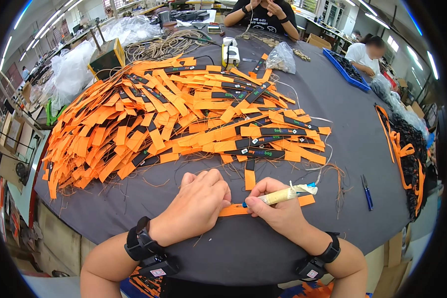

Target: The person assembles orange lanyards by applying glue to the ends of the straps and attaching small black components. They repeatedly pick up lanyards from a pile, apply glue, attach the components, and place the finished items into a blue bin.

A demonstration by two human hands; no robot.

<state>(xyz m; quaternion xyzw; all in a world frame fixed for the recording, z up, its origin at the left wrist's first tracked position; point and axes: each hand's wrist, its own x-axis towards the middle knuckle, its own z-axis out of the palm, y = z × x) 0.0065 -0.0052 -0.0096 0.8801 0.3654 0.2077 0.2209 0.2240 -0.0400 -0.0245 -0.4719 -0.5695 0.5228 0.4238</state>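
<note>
My left hand (196, 206) lies flat on one end of an orange strap (235, 210) at the near edge of the grey table, fingers pressing it down. My right hand (275, 211) grips a pen-like tool (282, 195) wrapped in pale tape, with a blue tip touching the strap. The far end of the strap (306, 200) sticks out to the right of that hand. Just beyond both hands spreads a large heap of orange straps with black label bands (184, 119).
Small blue snips (366, 191) lie to the right on the grey table (342, 149). Black and orange straps pile up at the right edge (407, 149). A clear bag (281, 58), a blue tray (346, 68) and a rope coil (164, 45) sit farther back. Two people sit beyond.
</note>
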